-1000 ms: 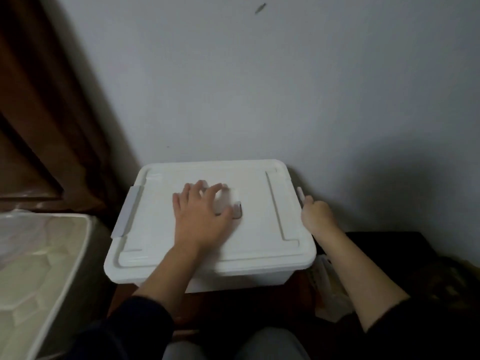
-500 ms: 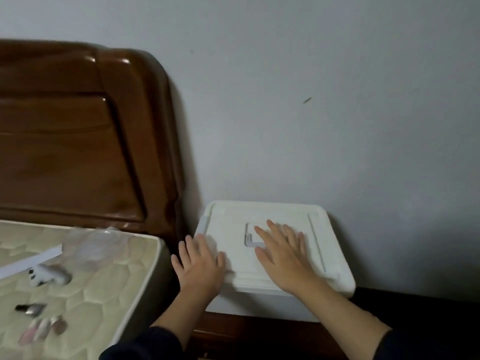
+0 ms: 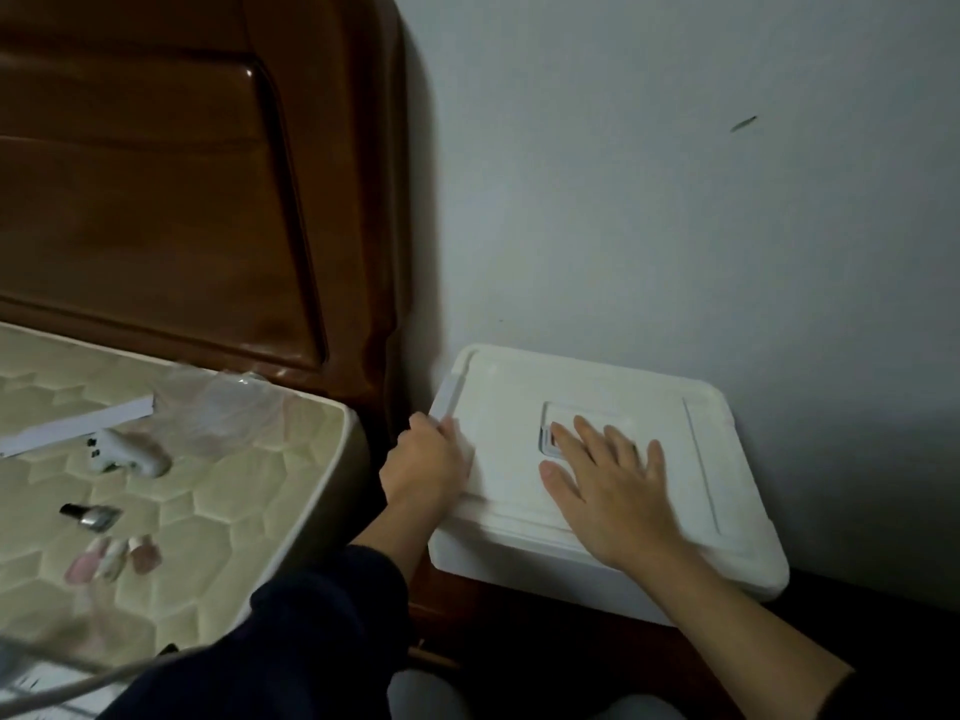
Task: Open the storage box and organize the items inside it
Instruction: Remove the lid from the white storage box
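The white rectangular plastic storage box (image 3: 597,475) sits against the wall; the left hand (image 3: 426,467) curls its grip on the side latch (image 3: 448,402), the right hand (image 3: 610,493) lies flat, released, on the lid

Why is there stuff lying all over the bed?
Small things lie loose on the bare mattress: a nail polish bottle on its side, pale press-on nails, a white gadget, crumpled clear plastic. The storage box looks undamaged.
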Available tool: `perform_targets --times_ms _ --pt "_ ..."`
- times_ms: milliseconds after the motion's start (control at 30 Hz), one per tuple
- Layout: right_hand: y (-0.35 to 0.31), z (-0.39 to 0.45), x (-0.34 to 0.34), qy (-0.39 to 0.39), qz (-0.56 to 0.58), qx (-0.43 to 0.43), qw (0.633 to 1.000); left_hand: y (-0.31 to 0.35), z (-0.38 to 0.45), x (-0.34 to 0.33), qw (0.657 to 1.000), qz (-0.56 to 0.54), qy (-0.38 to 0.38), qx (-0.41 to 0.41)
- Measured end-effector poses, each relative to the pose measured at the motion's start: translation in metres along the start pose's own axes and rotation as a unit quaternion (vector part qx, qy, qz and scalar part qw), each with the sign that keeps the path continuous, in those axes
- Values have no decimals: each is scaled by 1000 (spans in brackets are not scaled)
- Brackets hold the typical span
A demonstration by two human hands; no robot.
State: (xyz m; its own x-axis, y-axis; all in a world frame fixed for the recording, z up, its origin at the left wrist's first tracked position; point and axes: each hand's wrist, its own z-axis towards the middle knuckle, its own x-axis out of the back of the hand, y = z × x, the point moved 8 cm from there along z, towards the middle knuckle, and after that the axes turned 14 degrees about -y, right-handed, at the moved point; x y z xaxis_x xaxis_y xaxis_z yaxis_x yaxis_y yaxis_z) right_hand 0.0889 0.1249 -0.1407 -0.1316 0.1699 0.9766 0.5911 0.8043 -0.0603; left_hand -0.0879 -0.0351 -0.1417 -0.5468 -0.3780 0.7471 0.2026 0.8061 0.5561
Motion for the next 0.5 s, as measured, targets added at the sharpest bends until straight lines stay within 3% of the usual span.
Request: perform_targets --times_ms 267,400,500 --pt "0 -2 0 -1 15 5 1000 -4 9 -2 1000 2 14 7" --pt "-1 -1 0 -8 24 4 1000 -13 17 4 998 -4 -12 64" --pt "0 -1 0 -7 26 5 1000 -5 7 6 996 34 49 68"
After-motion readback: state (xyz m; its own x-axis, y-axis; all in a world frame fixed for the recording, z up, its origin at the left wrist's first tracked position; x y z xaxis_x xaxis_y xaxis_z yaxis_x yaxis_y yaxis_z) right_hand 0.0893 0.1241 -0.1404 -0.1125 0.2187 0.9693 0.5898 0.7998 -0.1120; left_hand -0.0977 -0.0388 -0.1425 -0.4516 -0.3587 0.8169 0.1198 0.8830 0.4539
